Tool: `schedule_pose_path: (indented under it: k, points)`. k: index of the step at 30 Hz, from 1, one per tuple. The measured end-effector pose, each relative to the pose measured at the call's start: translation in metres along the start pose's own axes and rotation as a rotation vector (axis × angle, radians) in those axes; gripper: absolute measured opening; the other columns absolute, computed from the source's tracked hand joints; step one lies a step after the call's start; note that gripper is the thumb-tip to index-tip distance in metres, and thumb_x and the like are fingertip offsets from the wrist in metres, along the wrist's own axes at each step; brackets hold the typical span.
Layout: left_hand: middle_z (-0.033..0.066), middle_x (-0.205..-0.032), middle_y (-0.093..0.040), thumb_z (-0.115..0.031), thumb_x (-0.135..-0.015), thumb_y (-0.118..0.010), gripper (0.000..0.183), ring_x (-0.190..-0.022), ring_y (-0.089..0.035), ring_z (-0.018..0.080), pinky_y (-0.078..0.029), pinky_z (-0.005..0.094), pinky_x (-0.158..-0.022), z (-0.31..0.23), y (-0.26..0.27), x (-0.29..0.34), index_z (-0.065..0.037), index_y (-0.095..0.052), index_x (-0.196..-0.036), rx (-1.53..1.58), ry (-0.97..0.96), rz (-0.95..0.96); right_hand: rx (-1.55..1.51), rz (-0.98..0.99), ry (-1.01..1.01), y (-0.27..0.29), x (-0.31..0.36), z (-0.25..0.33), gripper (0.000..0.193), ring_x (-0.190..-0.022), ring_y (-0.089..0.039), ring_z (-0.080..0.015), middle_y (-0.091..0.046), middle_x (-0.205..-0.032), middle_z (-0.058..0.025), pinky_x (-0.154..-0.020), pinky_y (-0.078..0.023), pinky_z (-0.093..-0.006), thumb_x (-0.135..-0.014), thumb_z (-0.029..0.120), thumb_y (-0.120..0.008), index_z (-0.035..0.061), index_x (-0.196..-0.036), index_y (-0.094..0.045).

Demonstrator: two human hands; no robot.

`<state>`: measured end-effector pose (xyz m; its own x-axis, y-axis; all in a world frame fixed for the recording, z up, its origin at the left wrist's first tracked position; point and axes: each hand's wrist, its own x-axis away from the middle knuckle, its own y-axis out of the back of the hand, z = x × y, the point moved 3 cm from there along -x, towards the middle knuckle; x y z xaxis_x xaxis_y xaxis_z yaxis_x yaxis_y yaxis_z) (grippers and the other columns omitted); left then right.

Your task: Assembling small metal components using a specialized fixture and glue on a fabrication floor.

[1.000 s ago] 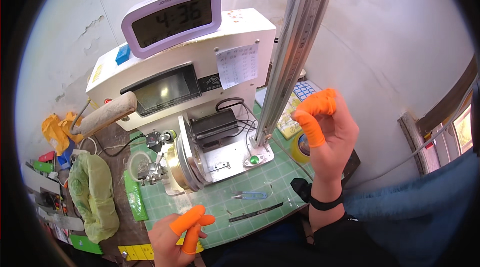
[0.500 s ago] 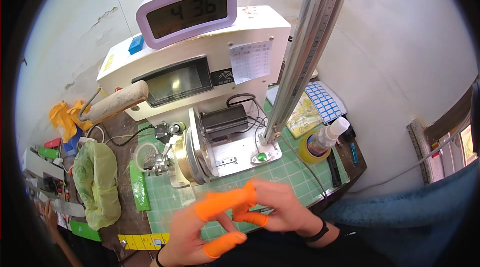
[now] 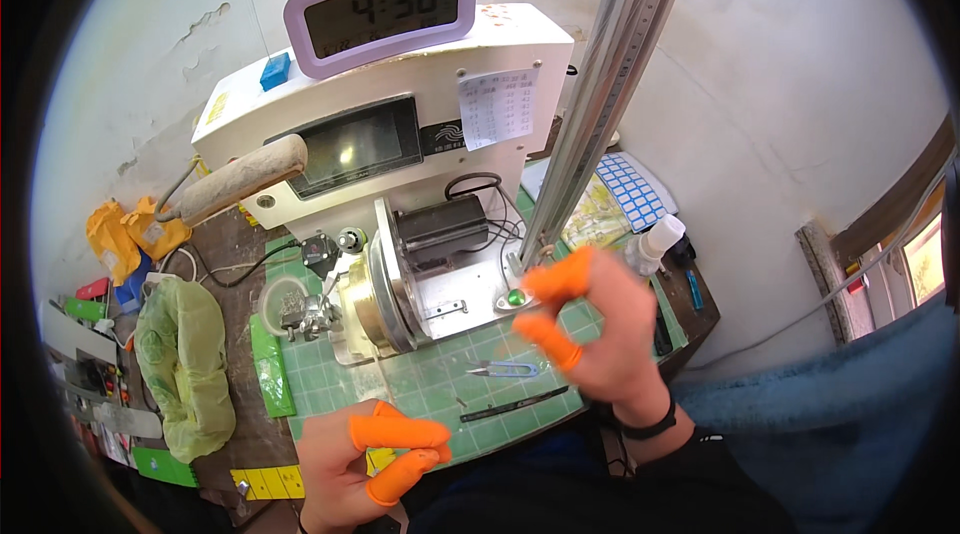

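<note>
My left hand (image 3: 345,459) hangs over the mat's front edge, with orange finger cots on thumb and forefinger. Those fingertips press together; anything between them is too small to make out. Raised at the right, my right hand (image 3: 615,334) has its orange-capped thumb and forefinger apart, with nothing visible between them. Close by its fingertips is a green push button (image 3: 516,298) on the metal base of a winding-type machine. Between my hands, small blue-handled thread snips (image 3: 508,370) and a thin black tool (image 3: 515,404) lie on the green cutting mat (image 3: 430,384).
Behind stand the machine's brass-coloured wheel (image 3: 362,309), black motor (image 3: 440,234) and white cabinet (image 3: 400,84) with a digital clock (image 3: 385,14). A ruled metal upright (image 3: 610,94) rises at right, near a spray bottle (image 3: 655,242). A yellow-green plastic bag (image 3: 185,364) lies left.
My hands, which were close together over the mat, have separated. The right moved up and right; the left thumb and forefinger came together. The snips and black tool are now uncovered.
</note>
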<state>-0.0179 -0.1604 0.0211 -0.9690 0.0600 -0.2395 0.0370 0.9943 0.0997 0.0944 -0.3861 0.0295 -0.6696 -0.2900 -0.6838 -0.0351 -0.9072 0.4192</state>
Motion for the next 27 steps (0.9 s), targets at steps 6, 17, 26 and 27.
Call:
schedule_pose_path:
  k: [6, 17, 26, 27]
  points:
    - [0.0123, -0.075, -0.072, -0.011, -0.084, -0.077, 0.017, -0.068, -0.069, 0.0183, -0.05, 0.0273, -0.065, -0.009, -0.002, -0.003, 0.002, -0.074, -0.094, -0.103, -0.049, 0.024, 0.185, -0.501, -0.017, 0.031, -0.076, -0.013, 0.027, -0.062, -0.058, -0.0124, -0.062, -0.081, -0.006, -0.059, -0.046, -0.0259, -0.083, 0.012, -0.084, -0.0002, -0.098, -0.065]
    - [0.0105, -0.081, -0.068, -0.005, -0.096, -0.069, 0.014, -0.077, -0.067, 0.0184, -0.051, 0.0288, -0.07, -0.008, 0.007, -0.004, 0.005, -0.07, -0.105, -0.085, -0.095, 0.04, -0.527, -0.341, -0.193, 0.026, -0.037, -0.031, 0.007, -0.077, -0.061, -0.0119, -0.063, -0.095, -0.0062, -0.07, -0.054, -0.0266, -0.095, -0.003, -0.065, -0.0041, -0.101, -0.061]
    - [0.0088, -0.075, -0.073, -0.005, -0.085, -0.078, 0.016, -0.065, -0.07, 0.0155, -0.051, 0.0244, -0.057, 0.008, 0.004, -0.018, 0.001, -0.076, -0.1, -0.082, -0.148, 0.023, 0.002, -0.498, -0.066, 0.031, -0.071, -0.023, 0.024, -0.07, -0.058, -0.0097, -0.063, -0.089, -0.0031, -0.065, -0.052, -0.024, -0.088, 0.007, -0.079, 0.0005, -0.103, -0.063]
    - [0.0092, -0.074, -0.073, -0.005, -0.085, -0.078, 0.016, -0.064, -0.07, 0.0158, -0.052, 0.0243, -0.057, 0.008, 0.003, -0.017, 0.002, -0.076, -0.099, -0.094, -0.148, 0.024, 0.157, -0.513, -0.038, 0.03, -0.081, -0.021, 0.027, -0.07, -0.058, -0.0093, -0.063, -0.088, -0.003, -0.064, -0.051, -0.0239, -0.085, 0.009, -0.083, 0.0018, -0.103, -0.063]
